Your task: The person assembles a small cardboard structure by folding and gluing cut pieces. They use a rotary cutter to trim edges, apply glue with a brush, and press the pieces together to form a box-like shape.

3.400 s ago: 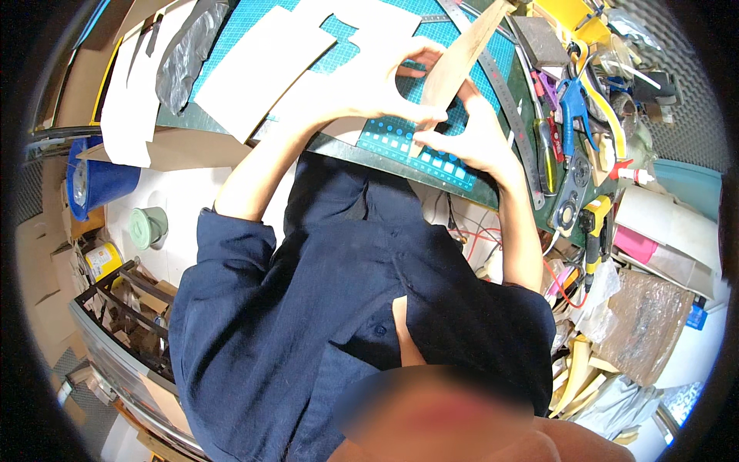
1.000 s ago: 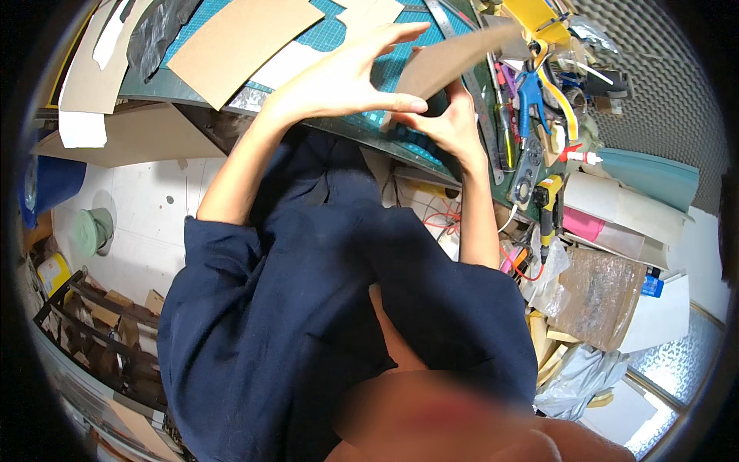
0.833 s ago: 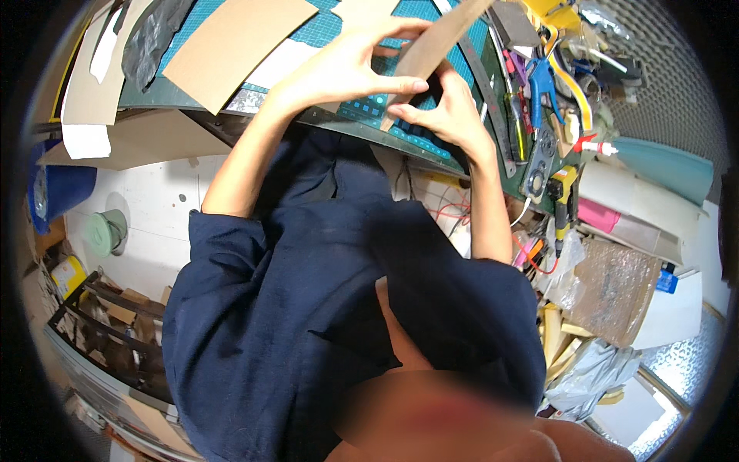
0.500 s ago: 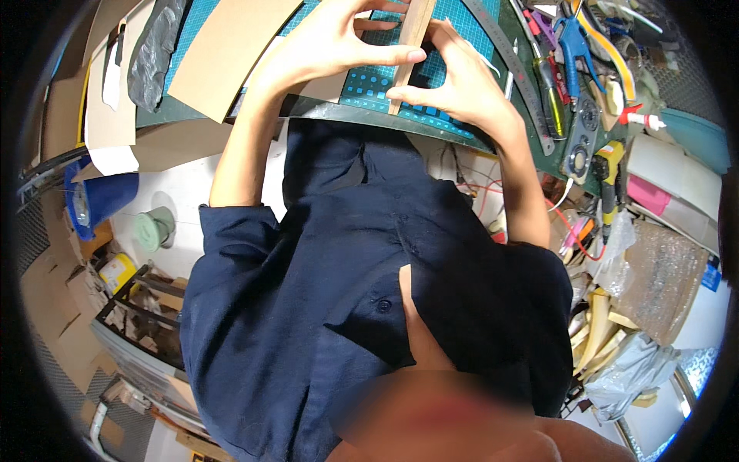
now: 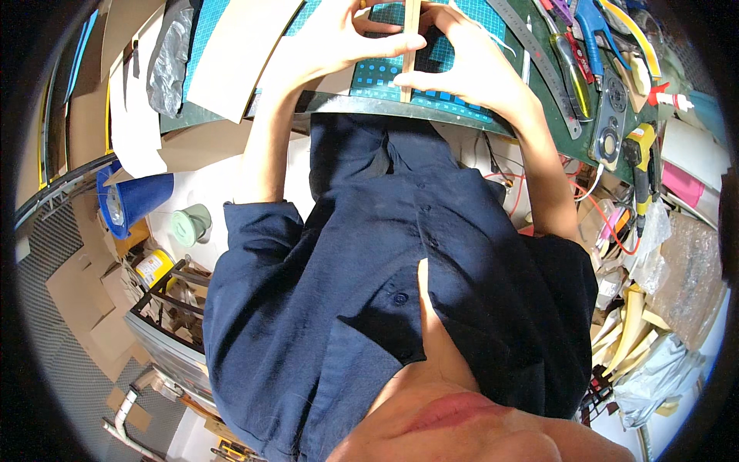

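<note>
A narrow tan strip (image 5: 409, 73), wood or thick cardboard, stands between my two hands over the teal cutting mat (image 5: 375, 83). My left hand (image 5: 327, 42) has its thumb against the strip's left side; its fingers reach beyond the strip's far part. My right hand (image 5: 473, 69) grips from the right, thumb near the strip's lower end and fingers curled higher up. The strip's far end runs out of the top of the picture. Left of my left hand lies a large tan cardboard sheet (image 5: 235, 58).
A curved-looking metal ruler (image 5: 535, 58), a yellow screwdriver (image 5: 573, 85) and a blue-handled tool (image 5: 593, 31) lie on the right of the table. A yellow-black drill (image 5: 640, 150) is at the right edge. Crumpled grey plastic (image 5: 169, 65) lies left; a blue bin (image 5: 135, 204) stands below.
The strip now appears narrower and more upright, having been slightly slanted. Both hands keep their places around it. The whole view has shifted, moving the surroundings rightward.
</note>
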`<state>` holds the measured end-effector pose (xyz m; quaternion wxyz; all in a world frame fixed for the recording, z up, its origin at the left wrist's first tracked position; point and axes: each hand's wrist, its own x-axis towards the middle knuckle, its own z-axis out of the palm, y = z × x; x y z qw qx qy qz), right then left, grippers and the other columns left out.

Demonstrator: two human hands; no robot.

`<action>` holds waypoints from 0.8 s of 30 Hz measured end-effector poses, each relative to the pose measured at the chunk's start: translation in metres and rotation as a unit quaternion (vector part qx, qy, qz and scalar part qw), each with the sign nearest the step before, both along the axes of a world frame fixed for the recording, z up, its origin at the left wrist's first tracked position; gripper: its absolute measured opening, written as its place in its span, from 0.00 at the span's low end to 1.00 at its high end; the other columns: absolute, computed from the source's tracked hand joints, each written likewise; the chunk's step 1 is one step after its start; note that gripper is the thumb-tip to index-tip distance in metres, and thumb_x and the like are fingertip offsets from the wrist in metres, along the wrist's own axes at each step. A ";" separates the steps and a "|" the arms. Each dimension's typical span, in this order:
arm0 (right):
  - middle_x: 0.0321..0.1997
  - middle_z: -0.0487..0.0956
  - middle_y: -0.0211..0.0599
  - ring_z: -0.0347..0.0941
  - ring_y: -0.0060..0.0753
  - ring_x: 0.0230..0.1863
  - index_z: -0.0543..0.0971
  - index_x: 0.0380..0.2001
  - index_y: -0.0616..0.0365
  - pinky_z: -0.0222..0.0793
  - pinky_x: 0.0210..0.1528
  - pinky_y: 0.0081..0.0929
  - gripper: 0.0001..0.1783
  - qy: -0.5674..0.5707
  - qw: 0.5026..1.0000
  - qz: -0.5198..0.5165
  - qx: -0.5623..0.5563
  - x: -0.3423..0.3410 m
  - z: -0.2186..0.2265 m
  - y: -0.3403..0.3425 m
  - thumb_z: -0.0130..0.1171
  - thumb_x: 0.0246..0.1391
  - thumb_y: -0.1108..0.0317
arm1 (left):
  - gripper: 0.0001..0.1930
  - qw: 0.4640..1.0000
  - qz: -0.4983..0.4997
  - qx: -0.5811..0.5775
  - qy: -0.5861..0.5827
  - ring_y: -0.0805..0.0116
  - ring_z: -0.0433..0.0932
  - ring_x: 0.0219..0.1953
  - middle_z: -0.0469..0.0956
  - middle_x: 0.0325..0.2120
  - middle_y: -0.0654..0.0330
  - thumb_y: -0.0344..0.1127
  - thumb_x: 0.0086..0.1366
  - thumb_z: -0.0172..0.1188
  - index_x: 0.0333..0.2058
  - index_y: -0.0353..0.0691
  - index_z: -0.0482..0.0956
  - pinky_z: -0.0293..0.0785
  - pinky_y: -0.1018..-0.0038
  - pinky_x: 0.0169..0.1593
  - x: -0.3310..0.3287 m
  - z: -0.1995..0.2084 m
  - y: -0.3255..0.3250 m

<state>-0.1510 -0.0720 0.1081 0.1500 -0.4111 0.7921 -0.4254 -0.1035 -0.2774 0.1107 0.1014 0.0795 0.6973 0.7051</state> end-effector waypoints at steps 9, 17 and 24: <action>0.45 0.77 0.47 0.72 0.46 0.52 0.74 0.49 0.66 0.64 0.59 0.39 0.43 0.150 0.988 -0.019 -0.014 0.001 -0.022 -0.003 0.71 0.37 0.42 | 0.39 0.975 -0.018 -0.110 0.192 0.58 0.75 0.54 0.69 0.58 0.53 0.46 0.55 0.72 0.63 0.45 0.65 0.74 0.61 0.58 -0.010 -0.040 -0.015; 0.44 0.77 0.45 0.73 0.44 0.51 0.73 0.50 0.66 0.50 0.70 0.42 0.43 0.115 0.993 -0.026 0.004 0.003 -0.017 -0.001 0.72 0.37 0.44 | 0.48 0.992 0.005 -0.061 0.112 0.58 0.79 0.49 0.67 0.59 0.51 0.48 0.46 0.77 0.65 0.42 0.63 0.79 0.63 0.51 -0.005 -0.036 -0.008; 0.43 0.77 0.46 0.73 0.44 0.51 0.72 0.49 0.66 0.49 0.71 0.43 0.44 0.077 0.996 -0.034 -0.016 0.001 -0.019 -0.001 0.74 0.35 0.45 | 0.53 0.983 0.022 -0.124 0.130 0.56 0.77 0.49 0.65 0.59 0.49 0.47 0.45 0.79 0.66 0.40 0.58 0.78 0.61 0.52 -0.002 -0.024 -0.009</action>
